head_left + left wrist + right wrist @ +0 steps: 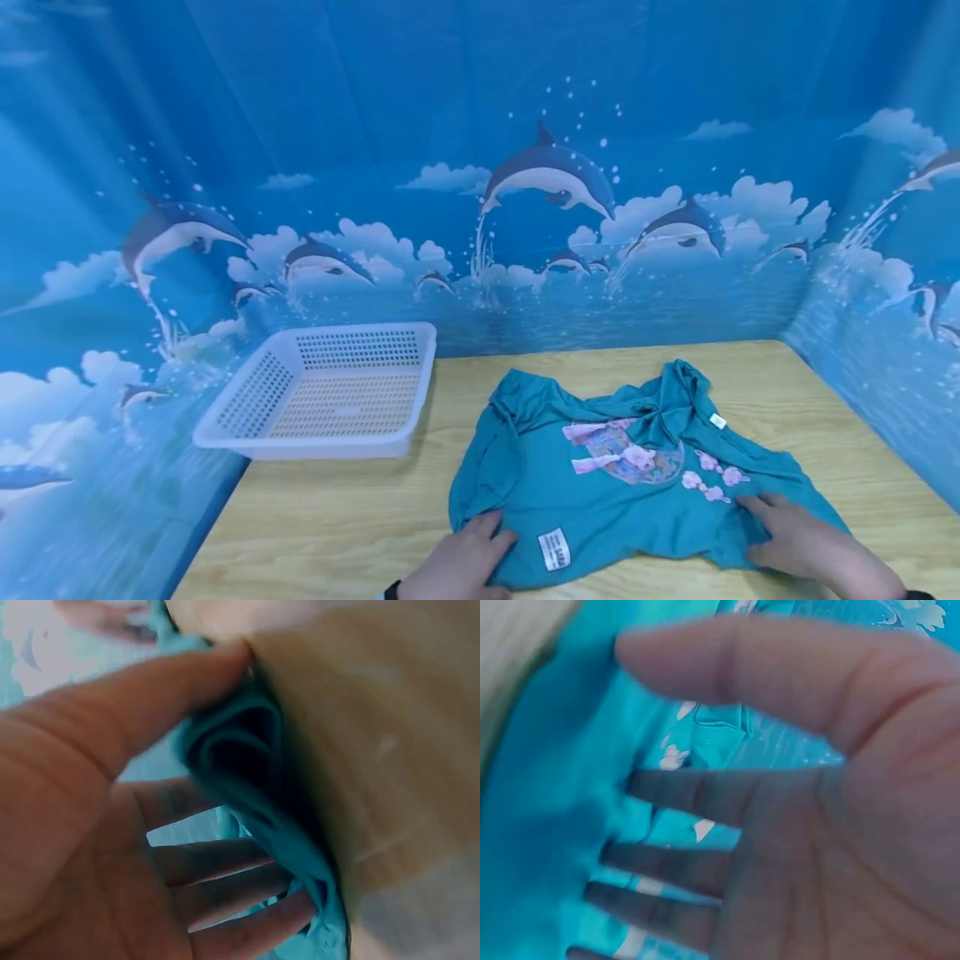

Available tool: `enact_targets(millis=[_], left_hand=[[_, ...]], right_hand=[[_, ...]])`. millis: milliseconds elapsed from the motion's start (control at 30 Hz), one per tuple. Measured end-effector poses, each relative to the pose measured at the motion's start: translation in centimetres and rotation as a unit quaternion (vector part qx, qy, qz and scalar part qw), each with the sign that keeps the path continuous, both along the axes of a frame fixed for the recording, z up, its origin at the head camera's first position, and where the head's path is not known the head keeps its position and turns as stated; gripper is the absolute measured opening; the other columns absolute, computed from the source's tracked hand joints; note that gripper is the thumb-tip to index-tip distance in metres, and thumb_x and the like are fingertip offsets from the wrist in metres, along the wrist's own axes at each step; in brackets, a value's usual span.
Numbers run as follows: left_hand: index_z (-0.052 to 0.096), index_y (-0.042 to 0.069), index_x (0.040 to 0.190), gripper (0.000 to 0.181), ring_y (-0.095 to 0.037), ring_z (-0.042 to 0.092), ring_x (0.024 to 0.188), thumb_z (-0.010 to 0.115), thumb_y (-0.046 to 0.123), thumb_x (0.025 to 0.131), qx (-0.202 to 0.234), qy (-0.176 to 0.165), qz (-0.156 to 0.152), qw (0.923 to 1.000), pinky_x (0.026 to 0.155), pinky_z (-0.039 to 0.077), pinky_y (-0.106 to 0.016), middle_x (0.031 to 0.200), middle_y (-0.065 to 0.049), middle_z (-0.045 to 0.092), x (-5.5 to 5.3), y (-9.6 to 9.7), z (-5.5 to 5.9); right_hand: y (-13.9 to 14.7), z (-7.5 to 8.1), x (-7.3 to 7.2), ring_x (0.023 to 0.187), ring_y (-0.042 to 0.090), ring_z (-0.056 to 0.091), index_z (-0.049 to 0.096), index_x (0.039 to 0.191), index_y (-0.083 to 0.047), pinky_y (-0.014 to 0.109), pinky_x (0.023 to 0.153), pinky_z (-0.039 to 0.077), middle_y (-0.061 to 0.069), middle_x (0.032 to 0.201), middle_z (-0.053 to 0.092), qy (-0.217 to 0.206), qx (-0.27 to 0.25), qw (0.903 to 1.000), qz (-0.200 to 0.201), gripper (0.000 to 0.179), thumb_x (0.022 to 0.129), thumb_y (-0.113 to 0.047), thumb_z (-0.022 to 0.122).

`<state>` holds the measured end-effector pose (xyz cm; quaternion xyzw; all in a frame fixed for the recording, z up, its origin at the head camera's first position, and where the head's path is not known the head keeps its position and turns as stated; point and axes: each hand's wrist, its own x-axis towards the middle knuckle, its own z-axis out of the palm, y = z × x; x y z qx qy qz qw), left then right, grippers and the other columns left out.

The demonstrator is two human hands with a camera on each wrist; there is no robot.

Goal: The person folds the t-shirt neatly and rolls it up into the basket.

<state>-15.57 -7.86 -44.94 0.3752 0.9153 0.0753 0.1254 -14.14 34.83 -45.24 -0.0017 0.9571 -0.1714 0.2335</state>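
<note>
A teal top [622, 492] with pink flower trim, a patterned round panel and a white label [555, 549] lies spread and wrinkled on the table. My left hand [461, 560] touches its lower left edge. In the left wrist view, the thumb lies by a rolled fold of teal cloth [247, 765], and the fairly straight fingers [217, 885] reach to the fabric. At the lower right of the top, my right hand [806, 537] rests with spread fingers. Its fingertips meet the teal cloth [547, 795] in the right wrist view, without a visible pinch.
A white plastic basket [330, 446] with perforated sides stands at the table's back left, its left part reaching past the edge. The wooden table [337, 533] is bordered by a blue dolphin-print curtain [420, 108] behind and at both sides.
</note>
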Motion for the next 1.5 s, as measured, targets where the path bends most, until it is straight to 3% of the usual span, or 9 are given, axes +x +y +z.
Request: enact_targets(millis=[100, 233, 400, 600, 867, 967, 1100, 1367, 1500], left_hand=[[0.059, 0.013, 0.11, 0.033, -0.023, 0.057, 0.11, 0.07, 0.026, 0.082, 0.019, 0.015, 0.067, 0.9975, 0.078, 0.054, -0.037, 0.123, -0.011, 0.057, -0.9, -1.4, -0.2], [0.056, 0.013, 0.097, 0.02, -0.013, 0.059, 0.083, 0.067, 0.012, 0.081, 0.064, 0.03, 0.102, 0.9923, 0.062, 0.049, -0.028, 0.098, -0.003, 0.059, -2.2, -3.4, -0.4], [0.049, 0.019, 0.084, 0.015, -0.001, 0.041, 0.063, 0.061, 0.009, 0.086, 0.146, -0.011, 0.082, 0.9859, 0.055, 0.038, -0.018, 0.075, 0.011, 0.042, -2.8, -4.9, 0.1], [0.055, 0.018, 0.089, 0.006, 0.001, 0.043, 0.058, 0.056, 0.019, 0.095, 0.233, -0.101, 0.074, 0.9644, 0.053, 0.039, -0.018, 0.067, 0.013, 0.043, -3.2, -6.0, 2.5], [0.056, 0.01, 0.107, 0.03, -0.01, 0.05, 0.087, 0.071, 0.013, 0.081, 0.179, 0.088, 0.11, 0.9738, 0.07, 0.046, -0.027, 0.1, -0.001, 0.053, -3.2, -5.5, 1.3], [0.059, 0.012, 0.105, 0.029, -0.01, 0.05, 0.091, 0.074, 0.016, 0.08, 0.169, 0.085, 0.078, 0.9789, 0.075, 0.047, -0.027, 0.099, 0.001, 0.054, -2.7, -5.4, 0.8], [0.063, 0.012, 0.106, 0.029, -0.01, 0.053, 0.09, 0.073, 0.025, 0.081, 0.12, 0.08, 0.061, 0.9877, 0.075, 0.048, -0.028, 0.099, 0.003, 0.055, -2.7, -5.1, 0.2], [0.067, 0.016, 0.095, 0.02, -0.009, 0.05, 0.076, 0.07, 0.032, 0.083, 0.057, 0.212, 0.028, 0.9751, 0.065, 0.044, -0.024, 0.085, 0.005, 0.055, -3.5, -3.6, -1.3], [0.069, 0.019, 0.083, 0.007, -0.006, 0.05, 0.068, 0.069, 0.026, 0.084, 0.087, 0.244, 0.031, 0.9653, 0.058, 0.041, -0.021, 0.075, 0.008, 0.052, -3.7, -3.5, -1.1]], right_hand=[[-0.1, -0.7, 0.4, 0.119, 0.064, 0.03, 0.04, 0.136, 0.008, 0.067, 0.09, 0.037, 0.044, 0.134, 0.03, -0.011, -0.053, 0.9985, -0.001, 0.074, 0.076, -0.017, 0.075], [-0.2, -1.3, 1.0, 0.096, 0.043, 0.051, 0.055, 0.112, -0.003, 0.049, 0.078, 0.047, 0.024, 0.113, 0.05, 0.029, -0.036, 0.9989, 0.005, 0.045, 0.072, -0.005, 0.075], [-0.3, -0.5, 1.6, 0.067, 0.011, 0.038, 0.049, 0.079, -0.017, 0.027, 0.058, 0.032, 0.0, 0.081, 0.039, 0.117, 0.01, 0.9929, 0.018, 0.02, 0.081, -0.012, 0.068], [0.2, 2.4, 1.4, 0.058, 0.002, 0.036, 0.05, 0.081, -0.011, 0.023, 0.051, 0.028, -0.005, 0.068, 0.044, 0.16, -0.111, 0.9807, 0.015, 0.011, 0.091, -0.007, 0.052], [-0.4, 1.6, 0.1, 0.067, 0.014, 0.05, 0.064, 0.089, -0.016, 0.034, 0.059, 0.038, 0.0, 0.081, 0.054, 0.307, 0.057, 0.9498, 0.01, 0.018, 0.075, -0.011, 0.075], [-1.3, 0.8, 0.3, 0.072, 0.015, 0.054, 0.065, 0.095, -0.015, 0.034, 0.062, 0.043, 0.001, 0.087, 0.057, 0.23, 0.035, 0.9726, 0.012, 0.026, 0.08, -0.034, 0.073], [-2.3, -0.2, 0.4, 0.086, 0.024, 0.057, 0.063, 0.118, -0.004, 0.042, 0.07, 0.049, 0.009, 0.103, 0.057, 0.134, 0.028, 0.9902, 0.029, 0.076, 0.071, -0.064, 0.068], [-2.5, -1.2, 1.1, 0.068, 0.003, 0.045, 0.072, 0.109, -0.014, 0.023, 0.059, 0.041, -0.007, 0.087, 0.052, 0.237, 0.08, 0.9658, 0.066, 0.034, 0.077, -0.024, 0.075], [-2.0, -0.6, 1.0, 0.079, 0.01, 0.057, 0.07, 0.112, -0.011, 0.031, 0.069, 0.049, -0.004, 0.096, 0.059, 0.202, 0.026, 0.9781, 0.045, 0.03, 0.087, -0.028, 0.065]])
